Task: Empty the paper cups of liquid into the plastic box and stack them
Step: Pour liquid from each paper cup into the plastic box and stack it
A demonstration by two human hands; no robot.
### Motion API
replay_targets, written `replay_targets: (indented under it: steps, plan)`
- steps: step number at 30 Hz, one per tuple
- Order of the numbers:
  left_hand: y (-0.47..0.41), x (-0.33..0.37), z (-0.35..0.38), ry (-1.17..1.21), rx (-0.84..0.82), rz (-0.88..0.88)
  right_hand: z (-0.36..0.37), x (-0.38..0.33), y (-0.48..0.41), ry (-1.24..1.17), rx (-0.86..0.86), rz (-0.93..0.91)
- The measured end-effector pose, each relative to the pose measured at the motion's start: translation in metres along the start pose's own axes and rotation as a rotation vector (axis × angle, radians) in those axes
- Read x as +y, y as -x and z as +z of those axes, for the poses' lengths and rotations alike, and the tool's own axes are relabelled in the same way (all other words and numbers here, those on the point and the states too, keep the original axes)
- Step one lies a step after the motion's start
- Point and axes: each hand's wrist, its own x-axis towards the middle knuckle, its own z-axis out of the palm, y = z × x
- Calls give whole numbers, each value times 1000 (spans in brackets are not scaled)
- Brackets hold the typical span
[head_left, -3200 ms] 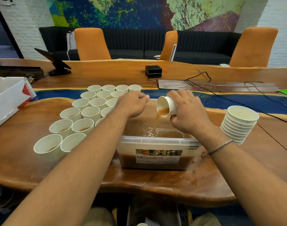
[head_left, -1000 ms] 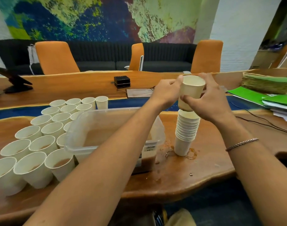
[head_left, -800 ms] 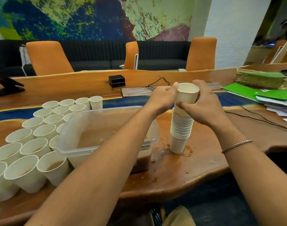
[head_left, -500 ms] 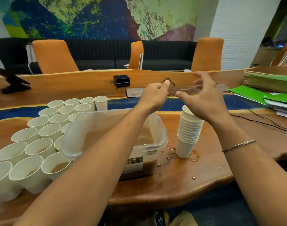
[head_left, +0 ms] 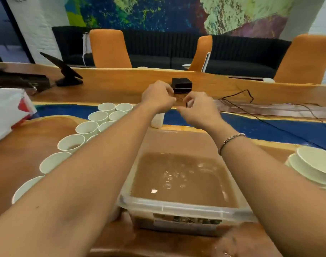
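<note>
A clear plastic box (head_left: 177, 205) holding brown liquid sits in front of me on the wooden table. To its left stand several white paper cups (head_left: 71, 143) in rows, some with brown liquid in them. One more cup (head_left: 158, 120) stands just past the box's far left corner. The stack of emptied cups (head_left: 314, 167) is at the right edge. My left hand (head_left: 158, 95) and my right hand (head_left: 197, 108) hover close together above the box's far side, fingers loosely curled and holding nothing. My left forearm hides part of the cup rows.
A white carton (head_left: 8, 112) lies at the far left. A small black box (head_left: 182, 85), black cables (head_left: 251, 101) and a tablet on a stand (head_left: 65, 71) are on the far side of the table. Orange chairs stand behind.
My hands set the emptied cup on the stack and let go. They have since swung left, empty, from the stack to above the far side of the box.
</note>
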Motion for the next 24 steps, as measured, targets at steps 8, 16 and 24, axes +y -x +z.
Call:
replay_targets:
  steps: [8, 16, 24]
  plan:
    - [-97, -60, 23, -251, -47, -59, 58, 20, -89, 315, -290, 52]
    - [-159, -104, 61, -570, -397, -80, 82, 25, -141, 310, -327, -5]
    - [-167, -101, 62, -648, -361, -25, 88, 34, -154, 243, -359, 62]
